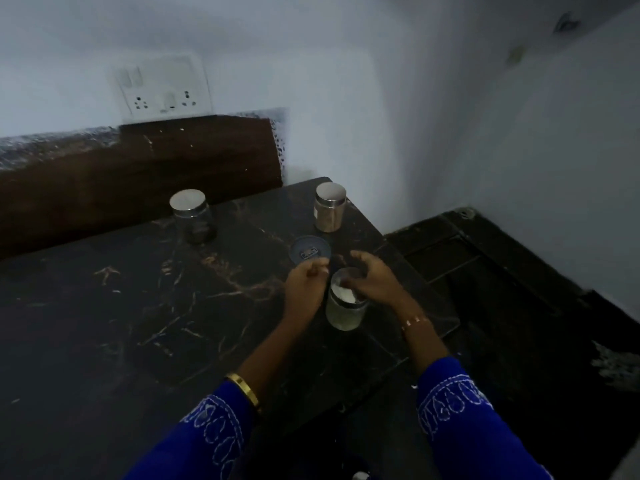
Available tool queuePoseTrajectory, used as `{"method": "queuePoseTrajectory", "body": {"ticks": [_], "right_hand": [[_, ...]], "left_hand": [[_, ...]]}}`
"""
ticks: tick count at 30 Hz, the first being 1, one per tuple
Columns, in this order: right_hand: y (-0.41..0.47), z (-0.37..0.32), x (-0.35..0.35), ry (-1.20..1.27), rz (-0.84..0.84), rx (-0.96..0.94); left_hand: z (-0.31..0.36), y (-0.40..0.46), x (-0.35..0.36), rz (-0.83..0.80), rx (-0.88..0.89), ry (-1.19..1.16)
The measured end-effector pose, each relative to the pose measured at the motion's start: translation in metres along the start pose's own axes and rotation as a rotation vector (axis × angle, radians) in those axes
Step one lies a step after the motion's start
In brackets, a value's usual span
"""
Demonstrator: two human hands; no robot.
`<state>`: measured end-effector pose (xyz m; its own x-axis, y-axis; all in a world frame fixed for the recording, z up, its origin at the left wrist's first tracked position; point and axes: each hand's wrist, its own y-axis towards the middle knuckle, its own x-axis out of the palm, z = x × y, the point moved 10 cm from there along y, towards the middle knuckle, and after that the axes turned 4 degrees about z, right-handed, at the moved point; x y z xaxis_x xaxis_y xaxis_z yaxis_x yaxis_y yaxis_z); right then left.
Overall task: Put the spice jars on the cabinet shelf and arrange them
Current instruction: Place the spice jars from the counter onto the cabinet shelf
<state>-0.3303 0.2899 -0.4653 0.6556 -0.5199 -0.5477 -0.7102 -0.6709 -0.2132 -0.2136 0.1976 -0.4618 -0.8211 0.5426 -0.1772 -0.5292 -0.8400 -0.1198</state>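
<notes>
Dark marble counter (121, 306) with an open glass jar (344, 308) of white powder near its right edge. Right hand (372, 280) rests loosely curled over the jar's mouth; left hand (304, 285), fingers curled together, is beside it. Loose lid (310, 251) lies just behind; two lidded jars (192, 216) (329, 206) stand farther back.

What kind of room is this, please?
Probably a home kitchen: a dark marble counter carries lidded spice jars, and a wall socket panel sits above the backsplash. No cabinet shelf is in view.
</notes>
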Motion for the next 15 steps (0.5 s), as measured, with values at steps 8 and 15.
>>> {"method": "queuePoseTrajectory", "body": {"ticks": [8,15], "right_hand": [[0.003,0.032,0.021,-0.255,-0.07,-0.091],[0.005,0.014,-0.001,-0.08,0.043,-0.129]], "left_hand": [[-0.059,-0.016,0.018,0.024,-0.126,0.2],[-0.038,-0.038,0.025,0.059,0.111,0.325]]}}
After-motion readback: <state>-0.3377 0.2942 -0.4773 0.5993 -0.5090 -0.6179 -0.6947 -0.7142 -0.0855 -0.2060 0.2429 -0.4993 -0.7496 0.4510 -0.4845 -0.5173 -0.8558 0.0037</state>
